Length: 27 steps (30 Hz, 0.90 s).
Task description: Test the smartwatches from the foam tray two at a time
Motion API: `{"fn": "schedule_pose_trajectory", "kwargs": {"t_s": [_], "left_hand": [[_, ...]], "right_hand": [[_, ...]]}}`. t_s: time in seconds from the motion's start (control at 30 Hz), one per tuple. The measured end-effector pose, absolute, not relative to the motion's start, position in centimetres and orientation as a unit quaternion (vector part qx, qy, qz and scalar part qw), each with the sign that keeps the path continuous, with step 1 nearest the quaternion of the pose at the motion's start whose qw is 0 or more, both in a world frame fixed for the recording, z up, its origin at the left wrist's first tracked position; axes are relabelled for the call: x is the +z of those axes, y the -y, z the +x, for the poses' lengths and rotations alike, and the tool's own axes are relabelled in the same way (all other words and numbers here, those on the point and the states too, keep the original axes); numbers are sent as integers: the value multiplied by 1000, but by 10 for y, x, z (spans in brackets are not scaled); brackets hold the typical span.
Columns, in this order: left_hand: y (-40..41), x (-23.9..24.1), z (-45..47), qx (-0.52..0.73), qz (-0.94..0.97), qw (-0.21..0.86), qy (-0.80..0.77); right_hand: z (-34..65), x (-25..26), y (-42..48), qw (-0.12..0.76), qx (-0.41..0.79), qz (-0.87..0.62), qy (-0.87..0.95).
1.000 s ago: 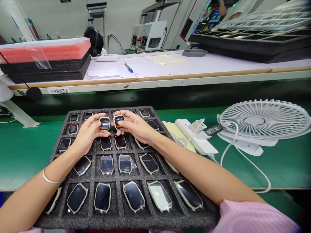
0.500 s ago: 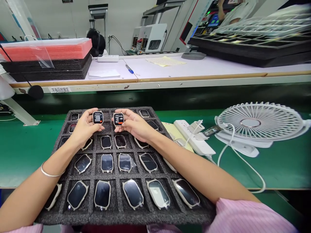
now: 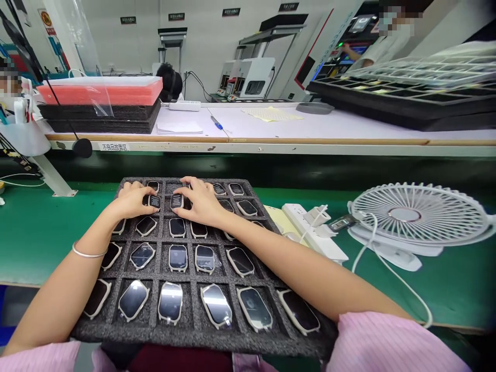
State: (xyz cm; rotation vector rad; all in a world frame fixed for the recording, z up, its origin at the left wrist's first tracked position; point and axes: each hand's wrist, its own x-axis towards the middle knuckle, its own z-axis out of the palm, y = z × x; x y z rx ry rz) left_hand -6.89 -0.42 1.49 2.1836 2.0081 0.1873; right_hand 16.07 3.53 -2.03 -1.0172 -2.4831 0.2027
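A black foam tray (image 3: pixel 201 338) with square compartments holds rows of strapless smartwatches with dark screens and pale frames. Toward its far side, my left hand (image 3: pixel 132 200) has thumb and fingers closed on a smartwatch (image 3: pixel 154 202) whose screen shows small text. My right hand (image 3: pixel 201 202) grips another lit smartwatch (image 3: pixel 177 201) by its edge, low at a compartment in the same row. Part of each watch is covered by fingers. In the nearest row lies a smartwatch (image 3: pixel 171 303) with a bright reflection on its glass.
Right of the tray are a white power strip (image 3: pixel 315 232) with plugs and a white fan (image 3: pixel 405 214) with a trailing cable. Across the back runs a shelf (image 3: pixel 267 129) bearing pink foam sheets (image 3: pixel 101 92), a blue pen (image 3: pixel 216 122) and stacked black trays (image 3: pixel 406 106). Other people are beyond it.
Both hands have lowered the two smartwatches from above the tray to its compartments, and the palms have turned downward. The camera view has shifted, so the scene sits slightly further right.
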Motion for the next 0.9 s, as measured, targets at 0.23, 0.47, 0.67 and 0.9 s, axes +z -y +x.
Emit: {"fn": "schedule_pose_trajectory", "kwargs": {"t_s": [0.23,0.47,0.67,0.9], "left_hand": [[13,33,-56,39,756,52,-652],[-7,39,21,8,819,70,-569],[-27,21,59,37,810,94,-578],[-25,27,45,152,816,220,-512]], "right_hand": [[165,4,-29,134,41,-409,902],[231,45,-35,56,-23,-534,843],[245,13,-21,-4,-8,-558,830],[239,9,-23,62,68,-544,834]]}}
